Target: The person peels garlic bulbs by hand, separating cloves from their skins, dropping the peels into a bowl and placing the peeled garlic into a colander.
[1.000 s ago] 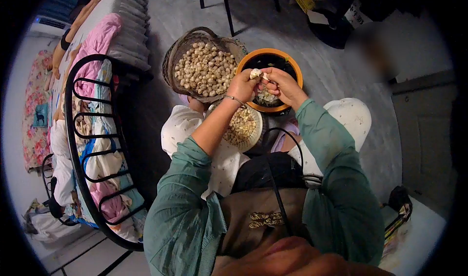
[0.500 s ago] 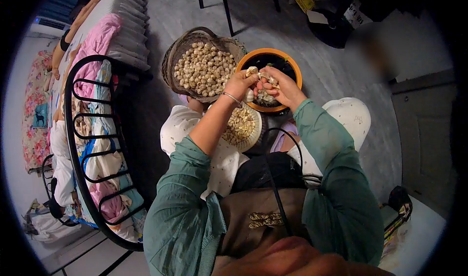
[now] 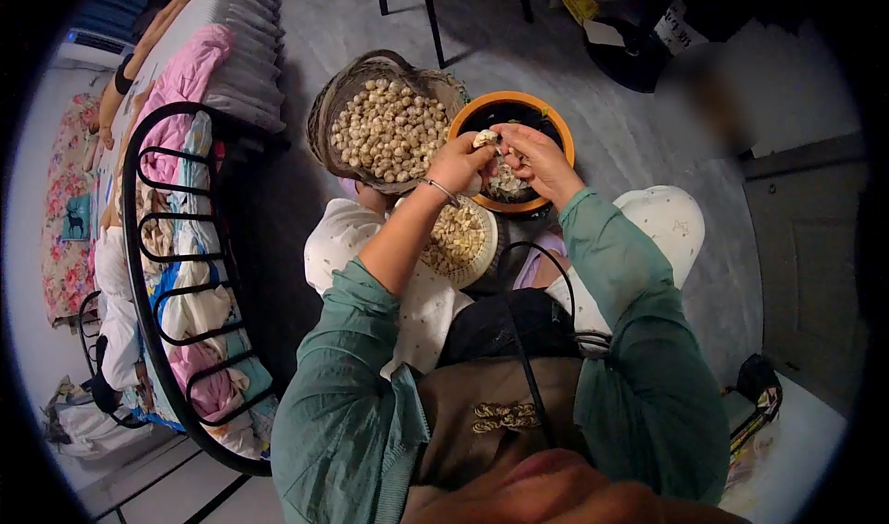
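Observation:
Over an orange-rimmed bucket (image 3: 567, 144), my left hand (image 3: 456, 165) is closed around a piece of garlic (image 3: 484, 138) that shows above the thumb. My right hand (image 3: 542, 161) meets it from the other side, with thumb and forefinger pinched at the garlic's edge and the other fingers curled. Pale papery garlic skins (image 3: 507, 183) lie in the dark inside of the bucket, below the hands. To the left, a woven basket (image 3: 319, 140) is heaped with whole garlic bulbs (image 3: 389, 131). Nearer my knees, a cream plastic basket (image 3: 488, 246) holds loose cloves (image 3: 456, 237).
At the left stands a bed with a black metal frame (image 3: 139, 237) and a pink quilt (image 3: 190, 75); a person's bare legs (image 3: 139, 61) lie on it. Chair legs (image 3: 431, 24) rise from the grey floor (image 3: 315, 15) ahead. A grey door (image 3: 806, 246) is at the right.
My right hand has turned and its fingers have curled in, where garlic pieces showed in the palm before. Both hands' fingertips have come together at the garlic. The baskets and bucket stay put.

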